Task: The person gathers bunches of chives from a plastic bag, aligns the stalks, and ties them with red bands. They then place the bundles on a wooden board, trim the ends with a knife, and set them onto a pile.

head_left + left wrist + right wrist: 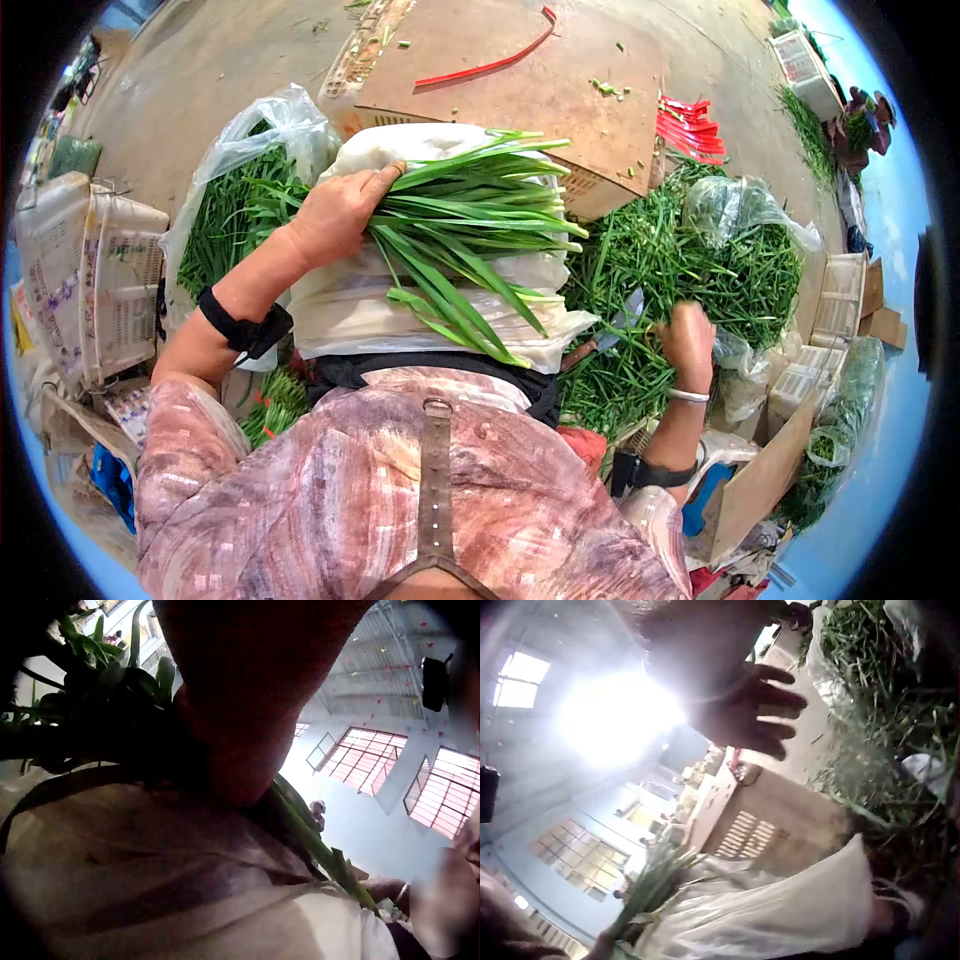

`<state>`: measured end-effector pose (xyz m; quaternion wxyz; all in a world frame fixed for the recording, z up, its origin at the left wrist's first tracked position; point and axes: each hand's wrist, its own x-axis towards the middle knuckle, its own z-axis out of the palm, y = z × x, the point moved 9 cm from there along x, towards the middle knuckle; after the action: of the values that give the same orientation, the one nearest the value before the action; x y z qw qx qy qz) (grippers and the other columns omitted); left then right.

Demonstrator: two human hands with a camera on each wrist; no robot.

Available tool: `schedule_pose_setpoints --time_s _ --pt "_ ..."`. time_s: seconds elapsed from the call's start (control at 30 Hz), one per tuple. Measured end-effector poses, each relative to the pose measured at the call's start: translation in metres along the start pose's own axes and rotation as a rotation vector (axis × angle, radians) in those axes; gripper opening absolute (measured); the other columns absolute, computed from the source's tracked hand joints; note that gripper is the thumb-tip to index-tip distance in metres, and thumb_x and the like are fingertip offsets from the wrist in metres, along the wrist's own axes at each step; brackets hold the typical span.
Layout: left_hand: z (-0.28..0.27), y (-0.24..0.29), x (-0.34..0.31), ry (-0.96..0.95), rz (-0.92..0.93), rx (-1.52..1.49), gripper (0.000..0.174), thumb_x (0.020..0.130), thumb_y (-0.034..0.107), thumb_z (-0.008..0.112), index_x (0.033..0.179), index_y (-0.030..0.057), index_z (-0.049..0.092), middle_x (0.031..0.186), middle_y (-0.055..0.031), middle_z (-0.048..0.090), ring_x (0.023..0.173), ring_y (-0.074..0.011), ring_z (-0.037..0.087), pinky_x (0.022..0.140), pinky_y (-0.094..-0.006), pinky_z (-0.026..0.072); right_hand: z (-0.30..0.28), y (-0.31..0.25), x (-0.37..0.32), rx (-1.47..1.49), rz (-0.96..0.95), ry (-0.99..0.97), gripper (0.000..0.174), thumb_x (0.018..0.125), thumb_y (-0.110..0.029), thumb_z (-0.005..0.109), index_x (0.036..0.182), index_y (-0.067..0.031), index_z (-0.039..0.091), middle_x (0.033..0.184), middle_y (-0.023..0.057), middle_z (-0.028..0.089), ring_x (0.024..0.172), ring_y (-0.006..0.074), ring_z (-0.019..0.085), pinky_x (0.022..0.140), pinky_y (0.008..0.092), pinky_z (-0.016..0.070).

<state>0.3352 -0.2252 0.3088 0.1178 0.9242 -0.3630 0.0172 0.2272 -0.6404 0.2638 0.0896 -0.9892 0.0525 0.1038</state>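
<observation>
My left hand (345,210) grips a bunch of long, flat-leaved greens (470,220) near one end. The leaves fan out to the right over a white sheet (345,320) that covers the lap. In the left wrist view, a green stalk (315,844) sticks out past the dark hand (240,742). Off to the right, my right hand (688,345) hovers over a heap of loose greens (640,260). The right wrist view shows its fingers (776,699) spread and holding nothing. A knife (628,312) lies on that heap, left of the right hand.
A board-topped crate (520,90) stands ahead with a red strip (490,72) on it; more red strips (690,130) hang at its right corner. A plastic bag (285,115) of greens sits left. White crates (120,280) are stacked at far left, others (835,300) at right.
</observation>
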Motion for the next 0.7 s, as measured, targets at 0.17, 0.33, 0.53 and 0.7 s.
schedule_pose_setpoints --time_s 0.17,0.33,0.53,0.7 --pt "-0.005 0.002 0.002 0.016 0.006 0.076 0.063 0.067 0.001 0.059 0.128 0.0014 0.041 0.096 -0.0179 0.060 0.086 -0.0334 0.060 0.075 -0.0389 0.0481 -0.061 -0.146 0.031 0.470 -0.403 0.267 0.043 0.068 -0.007 0.070 0.109 -0.0036 0.056 0.105 0.0146 0.059 0.099 0.0318 0.056 0.084 0.0388 0.0451" --pt "-0.029 0.007 -0.006 0.274 0.030 0.168 0.069 0.068 0.003 0.054 0.134 0.0028 0.036 0.075 -0.0065 0.058 0.069 -0.0238 0.059 0.064 -0.0327 0.0463 -0.026 -0.223 0.009 0.113 -0.677 0.347 0.034 0.061 -0.013 0.072 0.092 -0.0098 0.058 0.084 0.0094 0.059 0.078 0.0278 0.057 0.065 0.0379 0.0428" --pt "-0.022 0.005 -0.017 0.255 0.073 0.155 0.057 0.070 0.006 0.056 0.126 0.0040 0.047 0.078 -0.0062 0.059 0.069 -0.0213 0.059 0.064 -0.0317 0.0452 -0.017 -0.228 -0.038 0.571 -0.786 -0.191 0.043 0.064 -0.015 0.075 0.104 -0.0084 0.061 0.086 0.0112 0.061 0.077 0.0291 0.059 0.067 0.0372 0.0480" --pt "-0.031 0.024 -0.025 0.315 0.213 0.206 0.046 0.068 0.011 0.060 0.113 0.0073 0.059 0.085 -0.0049 0.061 0.071 -0.0201 0.059 0.065 -0.0313 0.0443 -0.110 -0.235 0.020 0.371 -0.726 0.486 0.038 0.069 -0.012 0.070 0.105 -0.0063 0.059 0.099 0.0143 0.060 0.086 0.0312 0.059 0.073 0.0379 0.0481"
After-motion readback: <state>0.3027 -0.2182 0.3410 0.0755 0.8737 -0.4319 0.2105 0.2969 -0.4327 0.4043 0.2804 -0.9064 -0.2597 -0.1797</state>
